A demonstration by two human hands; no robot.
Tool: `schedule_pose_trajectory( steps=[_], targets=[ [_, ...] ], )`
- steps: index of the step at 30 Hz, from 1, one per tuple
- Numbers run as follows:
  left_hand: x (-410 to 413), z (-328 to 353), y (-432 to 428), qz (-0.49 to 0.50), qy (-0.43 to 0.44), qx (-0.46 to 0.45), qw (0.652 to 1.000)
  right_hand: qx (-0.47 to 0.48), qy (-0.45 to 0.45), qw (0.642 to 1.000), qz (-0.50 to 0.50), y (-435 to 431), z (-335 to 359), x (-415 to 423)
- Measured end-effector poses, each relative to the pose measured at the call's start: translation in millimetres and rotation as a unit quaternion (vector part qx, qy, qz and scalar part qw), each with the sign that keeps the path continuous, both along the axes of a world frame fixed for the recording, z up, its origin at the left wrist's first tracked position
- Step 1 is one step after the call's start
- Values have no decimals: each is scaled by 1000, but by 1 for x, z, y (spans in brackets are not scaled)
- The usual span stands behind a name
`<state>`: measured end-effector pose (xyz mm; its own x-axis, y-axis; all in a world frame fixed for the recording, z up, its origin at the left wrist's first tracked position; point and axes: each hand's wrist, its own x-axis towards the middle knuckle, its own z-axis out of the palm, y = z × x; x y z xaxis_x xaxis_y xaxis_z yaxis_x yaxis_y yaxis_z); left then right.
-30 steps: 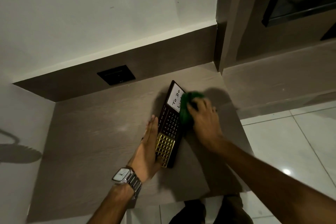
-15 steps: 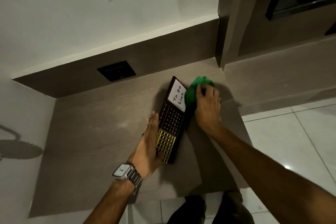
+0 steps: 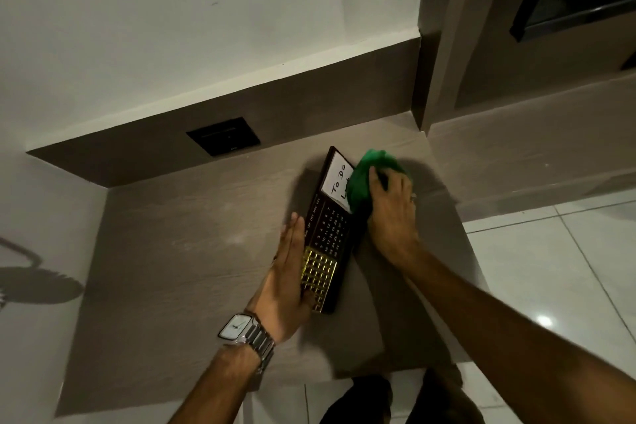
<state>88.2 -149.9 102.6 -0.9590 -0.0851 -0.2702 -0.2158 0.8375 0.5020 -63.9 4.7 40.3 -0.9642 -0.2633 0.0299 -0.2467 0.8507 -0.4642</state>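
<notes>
A long dark calendar board (image 3: 328, 227) lies on the brown desk top (image 3: 192, 251), with a white "To Do List" panel at its far end, a date grid in the middle and gold squares near me. My left hand (image 3: 285, 279), fingers straight, presses flat against the board's left edge. My right hand (image 3: 390, 213) grips a bunched green cloth (image 3: 364, 179) on the right side of the white panel, covering part of the writing.
A black wall socket (image 3: 223, 136) sits in the brown back panel behind the desk. A wall corner and a lower ledge (image 3: 516, 148) lie to the right. White floor tiles (image 3: 550, 268) run past the desk's right and front edges. A watch is on my left wrist.
My right hand has carried the green cloth from the board's middle right edge up to its far end and now onto the white panel. My left hand has stayed put.
</notes>
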Motion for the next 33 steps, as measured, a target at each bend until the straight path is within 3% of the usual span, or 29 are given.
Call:
schedule_pose_trajectory(
  steps=[3, 9, 11, 14, 17, 27, 33],
  targets=[
    [1, 0, 0, 1, 1, 3, 1000, -8, -15, 1000, 12, -8, -2, 24],
    [0, 0, 0, 14, -4, 30, 999, -22, -40, 986, 162, 4, -19, 164],
    [-1, 1, 0, 14, -8, 30, 999, -10, -43, 986, 159, 5, -15, 147],
    [-1, 3, -1, 8, -12, 26, 1000, -12, -35, 998, 60, 0, -5, 72],
    [-2, 3, 0, 18, -7, 25, 999, 31, 1, 999, 27, -8, -3, 16],
    [-2, 2, 2, 25, -1, 38, 999, 27, -39, 976, 212, 11, -12, 161],
    [-4, 5, 4, 14, -1, 40, 999, 42, -5, 995, 93, -1, 0, 67]
  ],
)
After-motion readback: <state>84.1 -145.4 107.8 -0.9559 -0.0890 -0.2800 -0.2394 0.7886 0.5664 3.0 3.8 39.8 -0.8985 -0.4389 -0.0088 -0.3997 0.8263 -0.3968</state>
